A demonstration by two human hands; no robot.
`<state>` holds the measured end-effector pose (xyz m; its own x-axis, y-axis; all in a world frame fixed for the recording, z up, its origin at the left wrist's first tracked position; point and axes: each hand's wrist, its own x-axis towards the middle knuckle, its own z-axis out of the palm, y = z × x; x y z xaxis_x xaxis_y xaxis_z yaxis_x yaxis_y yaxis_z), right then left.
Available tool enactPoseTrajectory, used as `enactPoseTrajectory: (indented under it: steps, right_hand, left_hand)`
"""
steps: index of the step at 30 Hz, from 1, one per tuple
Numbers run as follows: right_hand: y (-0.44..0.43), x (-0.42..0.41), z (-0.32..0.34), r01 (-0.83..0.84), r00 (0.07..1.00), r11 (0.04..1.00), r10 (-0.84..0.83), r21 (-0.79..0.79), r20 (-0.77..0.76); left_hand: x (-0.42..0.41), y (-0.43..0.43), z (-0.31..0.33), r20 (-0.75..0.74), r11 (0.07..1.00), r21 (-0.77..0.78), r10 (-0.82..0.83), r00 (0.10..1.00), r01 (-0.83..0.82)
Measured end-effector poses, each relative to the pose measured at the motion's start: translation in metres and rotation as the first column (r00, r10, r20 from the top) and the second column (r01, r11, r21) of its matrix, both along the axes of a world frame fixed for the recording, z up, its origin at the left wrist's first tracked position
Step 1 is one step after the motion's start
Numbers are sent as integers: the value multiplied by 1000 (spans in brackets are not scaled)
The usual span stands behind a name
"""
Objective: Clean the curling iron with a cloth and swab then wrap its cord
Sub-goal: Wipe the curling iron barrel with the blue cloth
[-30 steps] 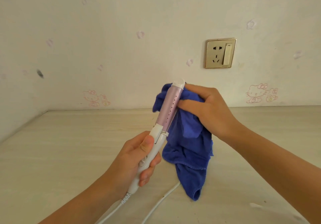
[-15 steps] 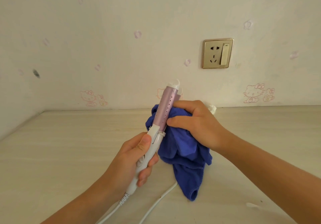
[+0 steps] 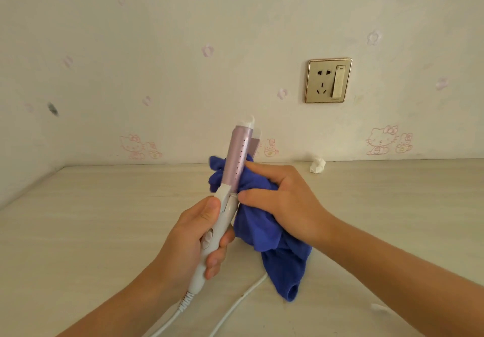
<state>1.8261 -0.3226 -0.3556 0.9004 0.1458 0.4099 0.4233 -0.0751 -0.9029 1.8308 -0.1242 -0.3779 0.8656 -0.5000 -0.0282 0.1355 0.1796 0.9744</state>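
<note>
Left hand (image 3: 193,234) grips the curling iron (image 3: 237,158) by its white handle, fingers wrapped round it. The barrel stands tilted above the fist, over the table (image 3: 91,232). Right hand (image 3: 285,200) clutches the blue cloth (image 3: 262,226), bunched against the barrel's base. A second ago both sat at the tip. Barrel is lilac with a row of dots and a white cap.

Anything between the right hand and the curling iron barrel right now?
Only the blue cloth: the right hand grips it bunched against the lower barrel, by the handle. That is wiping contact, not an obstruction. The left hand holds the handle bare.
</note>
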Motion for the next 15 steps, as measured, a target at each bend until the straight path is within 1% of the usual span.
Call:
enactPoseTrajectory:
  steps: [1,4,8,10,13,15]
  right_hand:
    - [2,-1,-2,-18,1000,1000,18,3,-11]
    - [-1,-1,1,-6,1000,1000,6,12,-21]
    - [-12,2,12,43,999,998,-42,-37,31]
    - [-18,4,17,102,993,995,-101,-14,62]
    - [-25,8,19,198,976,978,-203,64,75]
    - [-27,9,21,216,972,971,-224,101,71]
  left_hand:
    - [0,1,0,2,1000,7,5,1000,-5]
    - [0,2,2,9,1000,13,-6,1000,6]
    - [2,-1,6,43,998,25,-55,998,54]
    - [0,-1,4,39,997,24,-71,997,70]
    - [-3,-2,2,46,996,37,-85,995,83]
    - [-4,-2,1,53,996,40,-86,995,84]
